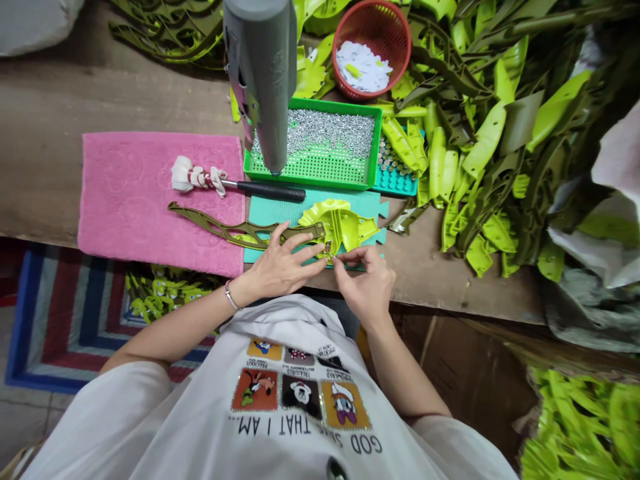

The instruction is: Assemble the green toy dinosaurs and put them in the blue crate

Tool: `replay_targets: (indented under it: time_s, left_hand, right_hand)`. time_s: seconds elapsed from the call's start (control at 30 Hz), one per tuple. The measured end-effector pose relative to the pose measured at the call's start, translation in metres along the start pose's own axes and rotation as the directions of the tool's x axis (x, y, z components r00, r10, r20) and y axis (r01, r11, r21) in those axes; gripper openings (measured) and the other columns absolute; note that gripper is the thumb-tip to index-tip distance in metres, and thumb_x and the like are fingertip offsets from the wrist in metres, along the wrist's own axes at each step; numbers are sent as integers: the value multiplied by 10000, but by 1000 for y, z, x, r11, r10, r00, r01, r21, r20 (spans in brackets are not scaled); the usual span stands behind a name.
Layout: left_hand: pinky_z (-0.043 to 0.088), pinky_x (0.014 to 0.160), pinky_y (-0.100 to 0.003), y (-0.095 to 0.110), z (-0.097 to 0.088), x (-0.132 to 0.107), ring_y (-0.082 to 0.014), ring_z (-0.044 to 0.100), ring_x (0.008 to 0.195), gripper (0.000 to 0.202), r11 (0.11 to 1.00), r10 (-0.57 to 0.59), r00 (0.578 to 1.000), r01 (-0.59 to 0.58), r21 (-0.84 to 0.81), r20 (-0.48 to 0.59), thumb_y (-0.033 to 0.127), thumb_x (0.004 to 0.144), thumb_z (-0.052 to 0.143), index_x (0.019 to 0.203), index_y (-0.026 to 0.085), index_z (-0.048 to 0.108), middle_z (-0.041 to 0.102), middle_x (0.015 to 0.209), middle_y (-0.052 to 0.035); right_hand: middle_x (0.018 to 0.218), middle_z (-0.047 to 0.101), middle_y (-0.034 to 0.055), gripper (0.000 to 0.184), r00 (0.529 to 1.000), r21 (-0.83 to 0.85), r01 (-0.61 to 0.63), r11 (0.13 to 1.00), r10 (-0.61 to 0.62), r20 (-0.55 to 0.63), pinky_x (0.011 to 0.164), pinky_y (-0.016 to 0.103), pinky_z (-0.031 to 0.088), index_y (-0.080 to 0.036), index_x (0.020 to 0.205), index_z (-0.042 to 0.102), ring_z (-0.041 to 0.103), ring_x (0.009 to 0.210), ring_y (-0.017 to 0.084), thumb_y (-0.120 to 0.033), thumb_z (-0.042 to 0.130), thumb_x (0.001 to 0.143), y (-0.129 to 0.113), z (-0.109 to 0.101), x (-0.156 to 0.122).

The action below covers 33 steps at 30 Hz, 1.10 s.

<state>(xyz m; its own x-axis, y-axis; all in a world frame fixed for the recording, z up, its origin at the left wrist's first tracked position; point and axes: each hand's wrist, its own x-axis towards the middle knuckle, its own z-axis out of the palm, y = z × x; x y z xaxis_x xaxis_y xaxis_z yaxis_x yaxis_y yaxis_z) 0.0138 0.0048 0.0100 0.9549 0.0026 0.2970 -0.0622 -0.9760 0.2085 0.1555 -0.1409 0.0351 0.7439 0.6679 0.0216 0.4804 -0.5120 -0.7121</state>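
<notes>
My left hand point(287, 268) lies with its fingers spread over the right end of a long, curved olive-green plastic piece point(215, 222) and the near edge of a bright lime plastic shell point(345, 223). A small metal part point(328, 247) shows at the shell's near edge, beside my left fingertips. My right hand point(369, 280) is closed in a pinch at that same edge; what its thumb and finger hold is too small to make out. Both plastic pieces rest partly on a teal foam mat point(270, 205), the olive one reaching onto a pink towel point(125, 200).
Behind the mat stands a green tray point(313, 175) of small metal screws, under a grey tool point(265, 80) pointing down. A black-handled screwdriver point(273, 191) with a cloth-wrapped end lies nearby. A red basket point(373, 13) holds white pieces. Lime and olive parts point(485, 140) are heaped at right.
</notes>
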Motion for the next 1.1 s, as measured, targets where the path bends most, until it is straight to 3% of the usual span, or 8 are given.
replay_targets:
  time_s: [0.5, 0.73, 0.93, 1.1]
  left_hand:
    - [91, 1219, -620, 2, -2, 0, -258, 460, 1310, 327, 999, -31, 998, 32, -16, 54, 262, 900, 598, 1221, 319, 634, 645, 1320, -20]
    - [93, 1218, -614, 4, -4, 2, -262, 472, 1290, 368, 999, -48, 995, 48, 3, 93, 295, 908, 593, 1275, 317, 609, 657, 1305, -25]
    - [101, 1218, -595, 5, -4, 3, -259, 478, 1264, 372, 999, -38, 999, 38, 12, 17, 285, 911, 582, 1283, 292, 604, 671, 1271, -29]
    - [131, 1210, -600, 5, -5, 3, -261, 490, 1259, 362, 999, -43, 999, 44, -13, 16, 274, 920, 574, 1279, 286, 610, 672, 1266, -33]
  right_hand:
    - [746, 698, 11, 107, 994, -139, 106, 985, -106, 8, 761, 367, 434, -215, 799, 553, 613, 645, 184, -295, 619, 769, 2, 5, -2]
    - [717, 672, 3, 79, 997, -183, 60, 981, -67, -36, 768, 365, 424, -217, 783, 536, 592, 639, 180, -262, 596, 755, 0, 11, -1]
    - [717, 677, 8, 95, 999, -144, 37, 989, -41, -23, 773, 381, 454, -217, 773, 527, 611, 626, 183, -275, 600, 759, -2, 9, -1]
    - [707, 697, 6, 91, 1000, -71, 5, 997, -4, 2, 764, 387, 499, -223, 773, 536, 652, 630, 191, -288, 600, 773, -5, 2, 1]
